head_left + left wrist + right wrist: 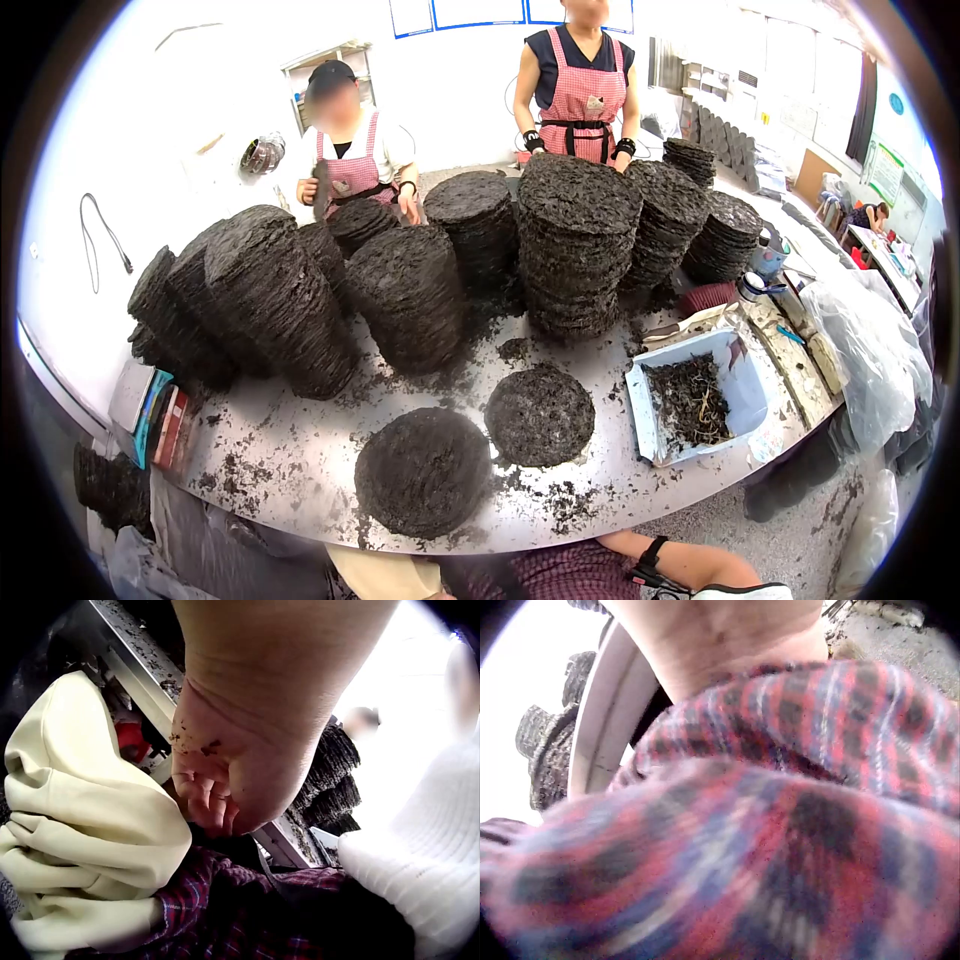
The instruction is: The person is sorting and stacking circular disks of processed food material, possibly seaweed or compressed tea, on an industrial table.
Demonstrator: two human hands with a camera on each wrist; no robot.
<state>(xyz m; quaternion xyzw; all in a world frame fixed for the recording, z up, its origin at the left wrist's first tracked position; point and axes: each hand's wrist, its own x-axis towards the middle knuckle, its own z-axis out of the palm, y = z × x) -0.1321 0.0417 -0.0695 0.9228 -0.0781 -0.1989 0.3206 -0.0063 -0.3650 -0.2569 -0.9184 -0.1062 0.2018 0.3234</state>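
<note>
My left hand (217, 769) hangs over the lap of the plaid apron (225, 907), dark crumbs on its palm. Its fingers are loosely bent, and nothing shows in them. My right hand (622, 543) is at the table's front edge, by the apron; in the right wrist view the bunched plaid cloth (780, 727) covers its fingers, so I cannot tell what they hold. On the table in front of me lie two round dark cakes like dried seaweed, a larger one (423, 472) at left and a smaller one (540, 415) behind it to the right.
Tall stacks (575, 240) of such cakes line the table (320, 440). A blue tray (748, 400) of dark scraps stands at right, near a red brush (708, 298). Two people in checked aprons (580, 95) stand across the table. Crumbs litter the metal top.
</note>
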